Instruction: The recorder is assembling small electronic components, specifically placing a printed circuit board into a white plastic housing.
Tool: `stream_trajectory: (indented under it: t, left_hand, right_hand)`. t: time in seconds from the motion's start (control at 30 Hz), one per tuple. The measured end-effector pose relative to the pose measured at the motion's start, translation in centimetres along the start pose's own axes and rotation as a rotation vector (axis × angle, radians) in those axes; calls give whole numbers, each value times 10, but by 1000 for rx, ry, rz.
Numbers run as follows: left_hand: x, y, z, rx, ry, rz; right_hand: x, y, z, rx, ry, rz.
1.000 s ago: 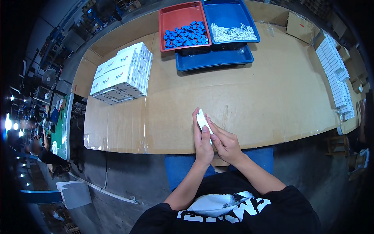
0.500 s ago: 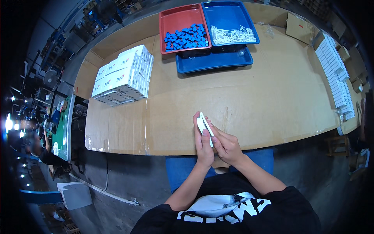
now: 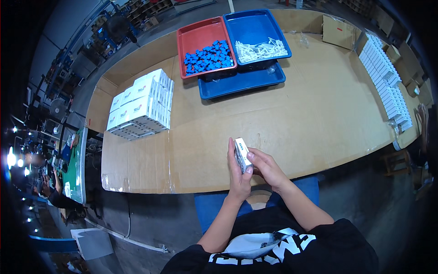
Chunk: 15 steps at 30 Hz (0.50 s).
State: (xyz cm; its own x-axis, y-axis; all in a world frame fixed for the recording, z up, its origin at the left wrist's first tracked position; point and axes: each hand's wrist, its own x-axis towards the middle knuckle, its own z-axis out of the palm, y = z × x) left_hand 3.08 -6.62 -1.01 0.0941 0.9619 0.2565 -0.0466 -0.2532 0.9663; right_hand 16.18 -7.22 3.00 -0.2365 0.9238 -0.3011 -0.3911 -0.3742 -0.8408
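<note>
Currently, left hand and right hand pinch small white box over bench; from there, white carton stack ten o'clock, lower blue tray twelve.

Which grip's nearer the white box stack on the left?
Left: left grip is lower right of the white box stack in view; right grip sits farther right.

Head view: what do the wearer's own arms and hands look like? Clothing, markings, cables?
Left hand and right hand: no gloves, human fingers. Forearms uncovered, no watch or cables visible. Black short-sleeved shirt, sleeves ending near the elbows; white lettering and a pale print across the chest.
</note>
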Motion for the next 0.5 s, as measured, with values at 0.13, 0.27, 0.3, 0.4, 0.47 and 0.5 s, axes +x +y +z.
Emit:
stream_trajectory:
  t: [0.13, 0.27, 0.3, 0.4, 0.47, 0.5]
  left_hand:
    - [3, 5, 1, 81, 74, 37]
    - [-2, 4, 3, 82, 192, 25]
    - [-3, 2, 2, 84, 194, 25]
    - [-5, -5, -1, 154, 210, 163]
    - [-6, -6, -3, 224, 233, 196]
    - [-6, -8, -3, 225, 234, 195]
  right_hand:
    - [1, 14, 3, -58, -36, -143]
    - [-2, 28, 17, -48, -7, -235]
    - [-3, 29, 21, -54, 0, -263]
    - [-6, 28, 29, -1, 5, -242]
    - [-9, 26, 28, -21, -5, -236]
    - [-11, 26, 28, -41, -18, -231]
